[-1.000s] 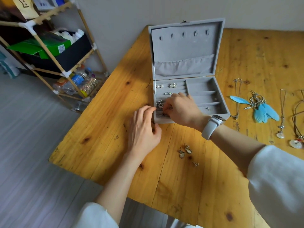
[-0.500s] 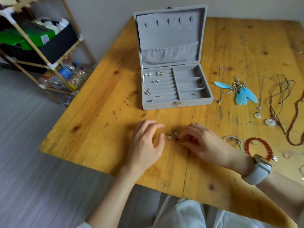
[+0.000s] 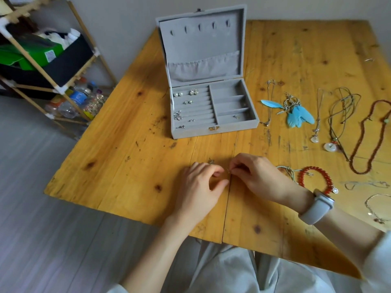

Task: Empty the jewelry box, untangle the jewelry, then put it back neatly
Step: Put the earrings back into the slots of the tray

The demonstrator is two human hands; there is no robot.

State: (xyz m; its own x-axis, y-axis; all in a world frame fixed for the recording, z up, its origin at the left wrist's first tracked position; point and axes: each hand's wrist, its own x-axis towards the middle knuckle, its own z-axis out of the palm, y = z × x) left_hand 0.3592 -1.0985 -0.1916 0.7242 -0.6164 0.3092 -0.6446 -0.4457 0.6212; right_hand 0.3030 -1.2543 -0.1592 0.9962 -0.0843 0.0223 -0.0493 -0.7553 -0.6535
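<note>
Both hands [image 3: 228, 178] now meet – pinching earring – wooden table [image 3: 131, 157]

A grey velvet jewelry box [image 3: 208, 115] stands open at the table's 12 o'clock, lid upright, small earrings [image 3: 186, 96] tucked in its left ring rolls. At 3 o'clock lie blue feather earrings [image 3: 296, 115], pendant necklaces [image 3: 336, 121] and a red bead bracelet [image 3: 315, 176]. A small earring [image 3: 211, 161] rests at center, by the hands.

Both hands met — now pinching earring [image 3: 227, 171].
</note>
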